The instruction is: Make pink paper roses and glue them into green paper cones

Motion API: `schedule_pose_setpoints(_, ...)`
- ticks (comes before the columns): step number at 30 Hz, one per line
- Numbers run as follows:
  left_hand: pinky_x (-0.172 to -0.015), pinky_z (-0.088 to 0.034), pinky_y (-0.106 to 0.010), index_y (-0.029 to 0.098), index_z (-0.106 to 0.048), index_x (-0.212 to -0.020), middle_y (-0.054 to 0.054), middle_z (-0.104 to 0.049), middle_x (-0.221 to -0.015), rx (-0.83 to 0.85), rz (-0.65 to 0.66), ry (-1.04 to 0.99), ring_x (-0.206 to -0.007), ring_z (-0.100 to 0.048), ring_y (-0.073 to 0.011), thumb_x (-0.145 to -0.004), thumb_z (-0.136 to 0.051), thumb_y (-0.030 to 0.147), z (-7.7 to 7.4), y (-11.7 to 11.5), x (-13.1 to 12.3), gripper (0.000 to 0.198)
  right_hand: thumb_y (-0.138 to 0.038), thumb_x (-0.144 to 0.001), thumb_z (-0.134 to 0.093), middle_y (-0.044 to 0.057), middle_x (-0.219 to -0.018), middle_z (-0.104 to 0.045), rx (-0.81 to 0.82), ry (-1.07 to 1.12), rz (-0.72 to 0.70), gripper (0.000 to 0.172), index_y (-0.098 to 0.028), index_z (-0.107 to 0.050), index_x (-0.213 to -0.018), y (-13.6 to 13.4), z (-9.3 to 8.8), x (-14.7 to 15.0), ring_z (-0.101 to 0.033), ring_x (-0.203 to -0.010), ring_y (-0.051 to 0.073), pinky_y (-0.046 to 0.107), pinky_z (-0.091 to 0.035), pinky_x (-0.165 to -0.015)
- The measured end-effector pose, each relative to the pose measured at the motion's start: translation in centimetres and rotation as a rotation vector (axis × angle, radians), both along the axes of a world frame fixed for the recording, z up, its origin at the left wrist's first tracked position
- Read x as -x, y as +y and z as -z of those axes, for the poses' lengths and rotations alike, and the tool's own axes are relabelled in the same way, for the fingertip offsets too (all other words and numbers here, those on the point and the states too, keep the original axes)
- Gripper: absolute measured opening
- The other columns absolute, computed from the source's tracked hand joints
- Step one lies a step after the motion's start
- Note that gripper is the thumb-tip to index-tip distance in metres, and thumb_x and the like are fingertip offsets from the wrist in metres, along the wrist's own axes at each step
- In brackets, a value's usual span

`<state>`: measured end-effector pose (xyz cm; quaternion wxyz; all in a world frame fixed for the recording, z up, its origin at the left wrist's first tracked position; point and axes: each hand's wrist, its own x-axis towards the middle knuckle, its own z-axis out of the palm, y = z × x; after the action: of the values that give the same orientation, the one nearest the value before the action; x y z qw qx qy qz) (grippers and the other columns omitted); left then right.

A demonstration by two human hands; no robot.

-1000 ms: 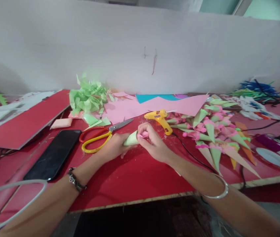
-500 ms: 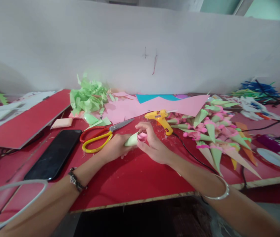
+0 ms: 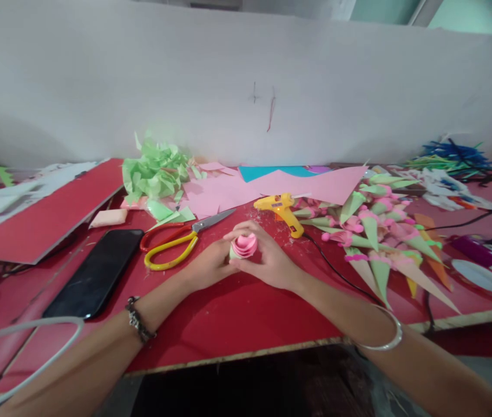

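Note:
Both my hands meet over the red table (image 3: pixel 237 318) around one small paper piece. My left hand (image 3: pixel 209 265) is closed around a pale green paper cone (image 3: pixel 232 251), of which only a sliver shows. A rolled pink paper flower (image 3: pixel 244 245) sits in the cone's mouth, turned towards me. My right hand (image 3: pixel 267 260) curls round the flower, fingers over its top and side. A yellow glue gun (image 3: pixel 281 210) lies just behind my right hand. Scissors with red and yellow handles (image 3: pixel 176 238) lie left of my left hand.
A black phone (image 3: pixel 94 272) lies at the left near a white cable (image 3: pixel 24 353). Several finished green cones with pink tops (image 3: pixel 371 237) are heaped at the right. Pink paper sheets (image 3: pixel 272 185) and green paper scraps (image 3: pixel 154 171) lie at the back. A black cord (image 3: pixel 337 272) runs from the glue gun.
The cone has been tipped up so its open end with the pink flower faces me. My right hand has shifted from pinching the flower's end to curling around it.

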<state>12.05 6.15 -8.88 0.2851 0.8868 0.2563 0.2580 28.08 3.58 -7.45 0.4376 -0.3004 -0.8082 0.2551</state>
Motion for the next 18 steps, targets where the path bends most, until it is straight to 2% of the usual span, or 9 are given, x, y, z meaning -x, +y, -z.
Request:
schedule_pose_setpoints(5,-0.081,-0.04,-0.032,0.016,-0.054,-0.083,-0.007,-0.053,-0.097,-0.145,-0.102,0.061,-0.091,-0.047,-0.0197,-0.077,-0.052,0.028,-0.11,0.13,0.23,0.014,-0.014,-0.071,-0.057,0.005,-0.101,-0.045,-0.043,-0.083,0.01,0.026,-0.022,-0.054,-0.096,-0.21,-0.28,-0.2,-0.045,-0.101,0.018,0.034,-0.038,-0.09)
schedule_pose_setpoints(9,-0.074,-0.043,-0.027,0.015,-0.055,-0.08,-0.005,-0.055,-0.089,-0.047,-0.048,-0.01,-0.08,-0.051,-0.0155,-0.076,-0.052,0.023,-0.32,0.34,0.34,0.01,-0.016,-0.07,-0.06,0.005,-0.103,-0.043,-0.034,-0.104,-0.012,0.027,-0.025,-0.055,-0.095,-0.25,-0.33,-0.29,-0.044,-0.102,0.019,0.035,-0.038,-0.09)
schedule_pose_setpoints(13,-0.068,-0.042,-0.024,0.014,-0.054,-0.073,-0.001,-0.055,-0.074,0.014,-0.024,-0.045,-0.071,-0.053,-0.0133,-0.076,-0.052,0.022,-0.49,0.16,0.21,0.009,-0.025,-0.071,-0.063,0.006,-0.102,-0.044,0.004,-0.076,-0.025,0.038,-0.026,-0.05,-0.107,-0.23,-0.35,-0.23,-0.044,-0.101,0.02,0.037,-0.038,-0.089)
schedule_pose_setpoints(16,-0.067,-0.042,-0.023,0.013,-0.054,-0.074,0.0,-0.054,-0.071,0.087,-0.055,-0.062,-0.071,-0.053,-0.0135,-0.075,-0.054,0.025,-0.6,-0.08,0.21,0.011,-0.023,-0.073,-0.061,0.005,-0.099,-0.045,0.016,-0.064,-0.014,0.03,-0.023,-0.053,-0.102,-0.05,-0.26,-0.24,-0.045,-0.098,0.018,0.035,-0.039,-0.088)
schedule_pose_setpoints(18,-0.066,-0.042,-0.023,0.014,-0.054,-0.076,0.001,-0.055,-0.072,0.214,-0.034,-0.099,-0.071,-0.053,-0.0131,-0.073,-0.056,0.026,-0.69,-0.19,0.31,0.013,-0.022,-0.074,-0.059,0.005,-0.096,-0.045,0.034,-0.046,-0.003,0.022,-0.022,-0.055,-0.095,0.14,-0.14,-0.27,-0.046,-0.095,0.017,0.033,-0.04,-0.085)
